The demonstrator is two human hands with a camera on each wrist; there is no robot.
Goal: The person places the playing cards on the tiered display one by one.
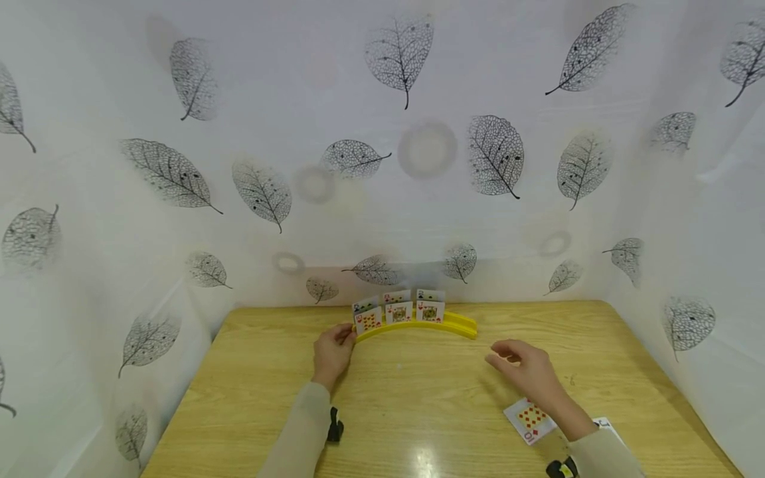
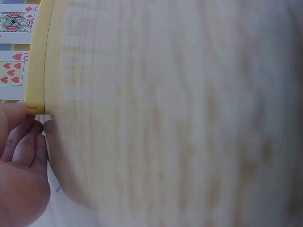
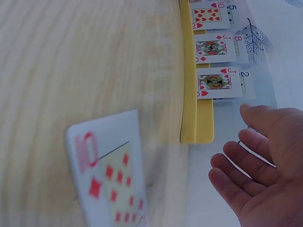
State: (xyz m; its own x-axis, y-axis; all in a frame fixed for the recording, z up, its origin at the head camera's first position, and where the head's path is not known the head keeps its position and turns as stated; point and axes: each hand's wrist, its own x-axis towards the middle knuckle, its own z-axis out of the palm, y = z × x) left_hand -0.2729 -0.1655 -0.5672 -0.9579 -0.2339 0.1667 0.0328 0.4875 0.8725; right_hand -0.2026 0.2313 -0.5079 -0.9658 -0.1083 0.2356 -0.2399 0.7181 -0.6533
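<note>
A curved yellow card holder stands at the back of the table, with playing cards upright in two rows. Its front row shows a ten of hearts, a jack of diamonds and a jack of hearts; black and red number cards peek out behind. My left hand pinches the holder's left end, thumb on the front corner. Past the holder's right end, my right hand hovers with fingers loosely bent and nothing in them. Below that hand lies a ten of diamonds face up.
Another card marked J lies partly under the right sleeve. Behind and beside the wooden table hangs a white sheet printed with dark leaves. Black bands sit at both wrists.
</note>
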